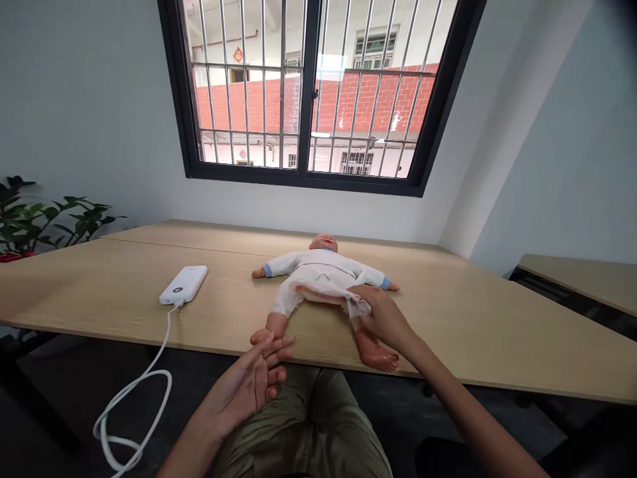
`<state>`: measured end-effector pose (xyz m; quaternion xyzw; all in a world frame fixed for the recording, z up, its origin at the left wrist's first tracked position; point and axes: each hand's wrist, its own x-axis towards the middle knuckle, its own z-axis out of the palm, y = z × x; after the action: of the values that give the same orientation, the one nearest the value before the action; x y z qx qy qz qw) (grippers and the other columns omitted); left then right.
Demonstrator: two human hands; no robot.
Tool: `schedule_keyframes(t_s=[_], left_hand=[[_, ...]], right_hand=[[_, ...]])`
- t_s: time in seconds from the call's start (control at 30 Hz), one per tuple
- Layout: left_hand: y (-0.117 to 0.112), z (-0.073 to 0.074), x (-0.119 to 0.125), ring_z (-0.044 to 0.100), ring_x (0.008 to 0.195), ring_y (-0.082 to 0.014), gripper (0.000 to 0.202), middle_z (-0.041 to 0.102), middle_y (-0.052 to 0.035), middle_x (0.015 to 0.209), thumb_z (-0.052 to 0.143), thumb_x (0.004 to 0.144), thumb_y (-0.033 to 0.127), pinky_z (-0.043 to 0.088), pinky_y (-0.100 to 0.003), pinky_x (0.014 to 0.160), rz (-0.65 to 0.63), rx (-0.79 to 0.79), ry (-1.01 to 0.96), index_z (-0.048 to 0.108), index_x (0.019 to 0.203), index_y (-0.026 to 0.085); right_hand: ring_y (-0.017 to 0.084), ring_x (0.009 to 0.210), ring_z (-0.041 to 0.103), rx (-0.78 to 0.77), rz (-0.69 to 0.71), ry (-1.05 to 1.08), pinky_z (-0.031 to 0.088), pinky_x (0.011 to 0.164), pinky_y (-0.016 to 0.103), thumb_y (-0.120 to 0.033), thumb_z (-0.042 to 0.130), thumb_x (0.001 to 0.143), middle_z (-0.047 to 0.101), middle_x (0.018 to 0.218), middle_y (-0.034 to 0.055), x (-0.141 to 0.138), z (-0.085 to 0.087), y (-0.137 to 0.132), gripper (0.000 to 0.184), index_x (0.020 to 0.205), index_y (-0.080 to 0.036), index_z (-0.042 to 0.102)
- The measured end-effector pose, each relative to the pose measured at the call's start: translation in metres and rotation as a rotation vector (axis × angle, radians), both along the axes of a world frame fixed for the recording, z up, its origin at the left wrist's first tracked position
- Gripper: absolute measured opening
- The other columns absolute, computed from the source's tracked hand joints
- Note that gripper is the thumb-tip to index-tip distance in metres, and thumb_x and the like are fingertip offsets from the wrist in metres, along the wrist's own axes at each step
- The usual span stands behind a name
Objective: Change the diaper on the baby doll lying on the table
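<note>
And here we are at the long pale wood table (pixel 448 318), with a vinyl baby doll (pixel 323 265) flat on its back in the middle of the near side, head pointing toward the window, arms flung wide, feet reaching almost to the table's edge. It's dressed in a white long-sleeved top with blue cuffs (pixel 267 270).

Look at the right hand (pixel 383 318): it's working low across the doll's hips, fingers and thumb pinched together on the gathered edge of a thin white cloth (pixel 318 293). The cloth stretches across the doll's middle from that pinch. That's a good, tidy hold for fabric this flimsy, because a small grip right at the edge keeps the layer flat rather than bunched, and the hand stays clear of the doll's leg.

Over on the other side, the left hand (pixel 249 382) is open, fingers spread apart and lightly curved, clamped on nothing. Its fingertips are right by the doll's nearer foot (pixel 263 336), though from here I can't tell whether they're touching. A hand held close like that is well placed to steady the leg with a light touch.

Off to the left, a white power bank (pixel 182 285) sits on the tabletop, its white cable (pixel 132 411) looping down over the edge toward the floor.
</note>
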<state>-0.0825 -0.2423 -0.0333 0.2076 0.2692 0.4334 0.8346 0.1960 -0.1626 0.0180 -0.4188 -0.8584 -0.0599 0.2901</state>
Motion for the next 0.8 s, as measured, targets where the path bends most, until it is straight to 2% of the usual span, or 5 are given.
schedule_keyframes(t_s=[0.2,0.3,0.37,0.5,0.8], left_hand=[[0.036,0.049,-0.004,0.063,0.087,-0.0197,0.018,0.068,-0.0069,0.091,0.081,0.07,0.019,0.051,-0.024,0.073,0.248,0.703,0.512,0.071,0.085,0.016],[0.086,0.056,0.0,0.048,0.118,-0.0309,0.041,0.064,-0.0091,0.108,0.089,0.053,0.019,0.04,-0.035,0.101,0.439,0.94,0.817,0.073,0.091,0.019],[0.118,0.053,0.008,0.038,0.128,-0.0357,0.056,0.063,-0.0101,0.116,0.092,0.042,0.018,0.024,-0.042,0.114,0.341,1.04,0.891,0.072,0.095,0.02],[0.153,0.05,0.03,0.035,0.132,-0.0344,0.048,0.06,-0.011,0.124,0.087,0.05,0.02,0.017,-0.04,0.117,0.269,1.163,0.778,0.07,0.094,0.018],[0.148,0.052,0.035,0.058,0.096,-0.0165,0.017,0.067,0.0012,0.089,0.07,0.071,0.011,0.042,-0.016,0.089,0.131,0.983,0.513,0.071,0.087,0.013]], right_hand=[[0.028,0.11,0.062,0.043,0.1,0.111,0.047,0.096,0.042,-0.009,0.044,0.069,0.069,0.117,0.0071,0.017,0.01,0.046,0.051,0.114,-0.019,0.064],[0.026,0.1,0.065,0.017,0.137,0.183,0.05,0.087,0.036,-0.013,0.042,0.074,0.069,0.114,0.0068,0.012,0.018,0.062,0.049,0.118,-0.019,0.061],[0.023,0.092,0.066,0.011,0.143,0.222,0.05,0.08,0.032,-0.014,0.041,0.076,0.07,0.108,0.0047,0.006,0.021,0.068,0.047,0.118,-0.021,0.059],[0.02,0.084,0.065,0.034,0.104,0.273,0.045,0.074,0.027,-0.019,0.04,0.083,0.07,0.102,0.0025,-0.001,0.022,0.071,0.038,0.116,-0.022,0.059],[0.018,0.073,0.059,0.049,0.109,0.475,0.042,0.068,0.026,-0.023,0.046,0.08,0.067,0.089,-0.0009,-0.001,0.019,0.076,0.032,0.11,-0.024,0.057]])
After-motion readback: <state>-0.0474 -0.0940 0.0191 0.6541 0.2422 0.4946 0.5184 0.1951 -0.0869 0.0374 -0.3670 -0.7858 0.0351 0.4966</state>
